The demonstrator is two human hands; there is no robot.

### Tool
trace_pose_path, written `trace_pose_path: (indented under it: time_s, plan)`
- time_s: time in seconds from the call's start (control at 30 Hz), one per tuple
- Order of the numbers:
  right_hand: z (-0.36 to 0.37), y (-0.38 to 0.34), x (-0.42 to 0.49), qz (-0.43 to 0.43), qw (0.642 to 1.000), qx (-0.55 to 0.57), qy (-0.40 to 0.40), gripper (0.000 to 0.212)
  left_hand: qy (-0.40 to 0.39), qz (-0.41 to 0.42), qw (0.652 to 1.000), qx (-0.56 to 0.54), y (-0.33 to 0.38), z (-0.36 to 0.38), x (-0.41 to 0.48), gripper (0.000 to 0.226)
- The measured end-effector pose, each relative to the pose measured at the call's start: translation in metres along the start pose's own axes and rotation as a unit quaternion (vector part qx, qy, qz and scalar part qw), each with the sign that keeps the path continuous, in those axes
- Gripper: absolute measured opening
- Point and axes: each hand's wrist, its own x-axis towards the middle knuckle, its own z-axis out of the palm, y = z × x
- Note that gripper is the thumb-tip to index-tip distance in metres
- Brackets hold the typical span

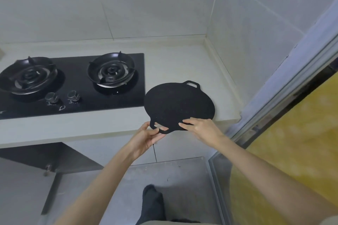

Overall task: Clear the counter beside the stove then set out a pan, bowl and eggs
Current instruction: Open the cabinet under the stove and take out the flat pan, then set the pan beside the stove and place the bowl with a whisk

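left hand [148,138], right hand [201,127] on pan [178,104]

One pan [178,104], one stove [76,71], two burners [29,76] [111,71], two knobs [52,97] [73,95], two hands [148,138] [202,128].

Tiled wall [146,5] at back; door frame [285,89], yellow floor [292,142] rt.

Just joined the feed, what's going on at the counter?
A person has a flat black pan in both hands at the counter right of the two-burner stove. The left hand has a grip on the near loop handle; the right hand holds the near rim. The pan sits over the counter's front edge; whether it rests on it is unclear. No bowl or eggs in view.
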Motion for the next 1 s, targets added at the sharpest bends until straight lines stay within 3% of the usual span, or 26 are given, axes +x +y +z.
trace_pose_path:
  time_s: [0.43,0.53,0.7,0.9,1.0]
  plan:
    - [0.014,0.059,0.124,0.103,0.993,-0.06,-0.016,0.081,-0.005,-0.063,0.997,0.041,0.079,-0.017,0.145,0.027]
    - [0.004,0.067,0.156,0.118,0.991,-0.031,-0.063,0.077,0.02,-0.072,0.996,0.047,0.1,-0.018,0.179,0.027]
    - [-0.002,0.084,0.21,0.153,0.978,-0.047,-0.131,0.086,0.059,-0.077,0.992,0.079,0.13,-0.021,0.217,0.032]
    - [-0.001,0.107,0.255,0.135,0.98,-0.066,-0.134,0.084,0.092,-0.05,0.991,0.086,0.156,-0.02,0.237,0.03]
    - [-0.003,0.117,0.272,0.117,0.983,-0.058,-0.131,0.086,0.118,-0.03,0.99,0.074,0.163,-0.017,0.24,0.046]
